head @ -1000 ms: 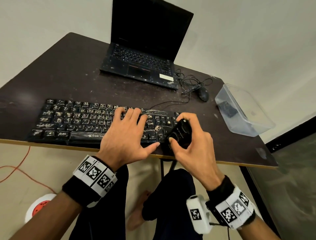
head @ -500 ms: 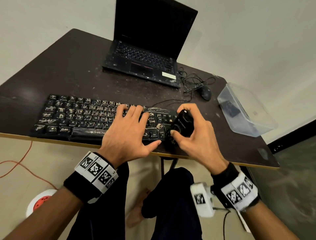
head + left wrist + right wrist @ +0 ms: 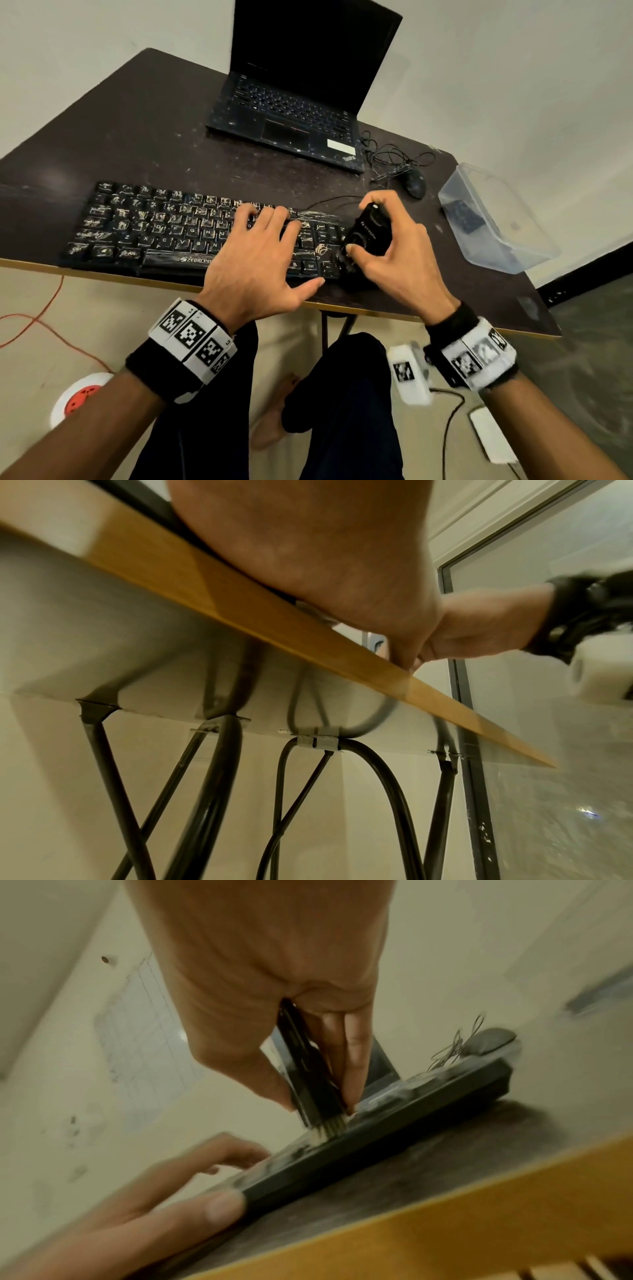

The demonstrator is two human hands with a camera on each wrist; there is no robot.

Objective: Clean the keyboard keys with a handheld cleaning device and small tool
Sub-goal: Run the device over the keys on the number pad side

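The keyboard (image 3: 205, 229) lies along the near edge of the counter (image 3: 154, 137), its front almost flush with the tan lip, so little bare surface shows on the near side. The left hand (image 3: 253, 260) rests flat on the right-centre keys, fingers straight and spread, grip released, thumb at the front edge. Just right of it the right hand (image 3: 397, 253) grasps the black cleaner (image 3: 371, 233), fingers curled round its body; in the right wrist view its bristle tip (image 3: 325, 1129) meets the keys at the keyboard's right end. Bare counter opens to the far left and near right. Far behind stands an open laptop (image 3: 294, 113); a mouse (image 3: 416, 183) with tangled cord (image 3: 394, 157) sits close behind the right hand, and a clear tub (image 3: 507, 240) lies at the right edge.
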